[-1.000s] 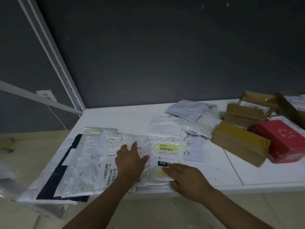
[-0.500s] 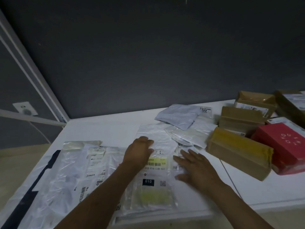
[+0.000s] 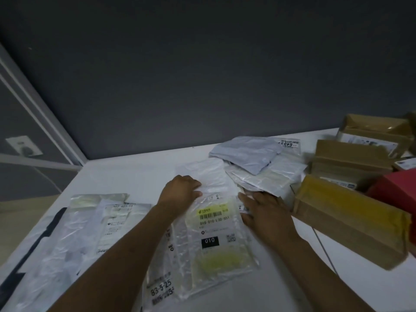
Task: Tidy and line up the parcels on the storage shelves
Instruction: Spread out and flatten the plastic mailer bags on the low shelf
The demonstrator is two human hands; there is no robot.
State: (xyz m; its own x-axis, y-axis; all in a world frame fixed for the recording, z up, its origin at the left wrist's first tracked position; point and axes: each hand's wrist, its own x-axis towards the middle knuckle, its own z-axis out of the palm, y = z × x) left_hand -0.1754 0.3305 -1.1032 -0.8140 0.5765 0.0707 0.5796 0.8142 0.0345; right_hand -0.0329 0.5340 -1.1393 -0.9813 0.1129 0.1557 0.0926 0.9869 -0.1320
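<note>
Left hand [image 3: 180,192], right hand [image 3: 264,213] farther back.

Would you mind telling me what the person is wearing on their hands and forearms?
Nothing that shows. The left hand and the right hand are both bare, with no gloves, and no ring, watch or wristband can be made out in the dim picture. Both forearms are uncovered down to the bottom edge, with no sleeve in view.

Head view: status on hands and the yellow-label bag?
Left hand fingers bent at top edge of yellow-label bag, grip unclear. Right hand flat along its right side. Grey mailer pile close beyond right fingertips.
</note>
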